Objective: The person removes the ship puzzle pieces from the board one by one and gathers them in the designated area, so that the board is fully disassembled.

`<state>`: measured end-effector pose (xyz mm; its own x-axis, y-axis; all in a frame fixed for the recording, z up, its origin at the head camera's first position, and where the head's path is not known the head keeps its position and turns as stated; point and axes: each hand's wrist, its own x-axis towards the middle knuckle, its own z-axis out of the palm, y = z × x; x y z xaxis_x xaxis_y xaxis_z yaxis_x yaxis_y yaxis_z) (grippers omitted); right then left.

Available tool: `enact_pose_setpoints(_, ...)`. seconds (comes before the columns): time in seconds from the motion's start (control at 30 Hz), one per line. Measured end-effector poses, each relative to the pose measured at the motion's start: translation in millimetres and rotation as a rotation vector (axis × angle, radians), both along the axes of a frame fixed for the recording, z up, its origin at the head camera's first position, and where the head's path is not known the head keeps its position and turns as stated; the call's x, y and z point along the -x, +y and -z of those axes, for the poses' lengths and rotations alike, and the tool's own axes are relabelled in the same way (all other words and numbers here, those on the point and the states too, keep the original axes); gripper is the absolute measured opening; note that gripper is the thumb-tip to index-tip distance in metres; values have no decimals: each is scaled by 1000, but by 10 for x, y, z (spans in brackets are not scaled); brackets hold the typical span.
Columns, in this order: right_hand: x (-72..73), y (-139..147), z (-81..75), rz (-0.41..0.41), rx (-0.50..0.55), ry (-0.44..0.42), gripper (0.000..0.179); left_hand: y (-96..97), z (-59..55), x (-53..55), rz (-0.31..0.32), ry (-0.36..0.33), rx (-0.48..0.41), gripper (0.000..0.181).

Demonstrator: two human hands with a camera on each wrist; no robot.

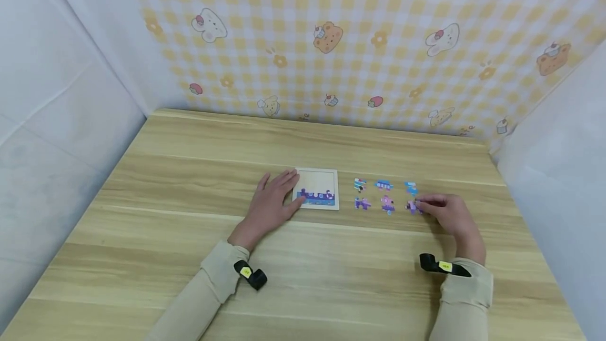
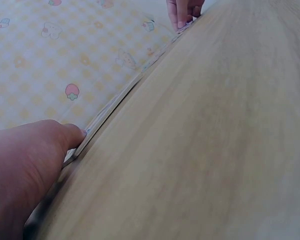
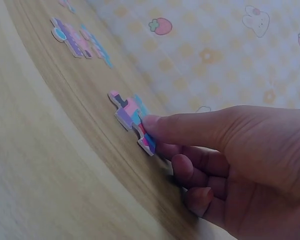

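My left hand rests on the left side of a square, white-rimmed puzzle board, fingers spread and fairly straight. Purple and blue pieces fill the board's lower strip, and pale backing shows above. In the left wrist view, the thumb touches the board's edge. At the right, my right hand pinches a purple puzzle piece at the near-right of the loose pieces. The right wrist view shows the thumb on this pink, purple and blue piece; the index fingertip is hidden behind it.
Several loose puzzle pieces lie in two rows right of the board, among them a blue piece, a striped one and a pink-purple one. The wooden table meets a yellow-checked cloth at the back.
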<state>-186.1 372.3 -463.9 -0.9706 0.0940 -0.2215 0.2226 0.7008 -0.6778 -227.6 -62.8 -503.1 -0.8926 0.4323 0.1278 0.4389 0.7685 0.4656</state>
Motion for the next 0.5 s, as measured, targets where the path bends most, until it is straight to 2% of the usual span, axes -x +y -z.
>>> enact_pose_setpoints(0.2, -6, -3, 0, 14, 15, 5, 41, 0, -24, -8, -1, -2, 1, 68)
enact_pose_setpoints(0.5, -17, -9, -1, 28, 33, -7, 39, 5, 0, 0, -4, -3, 4, 69)
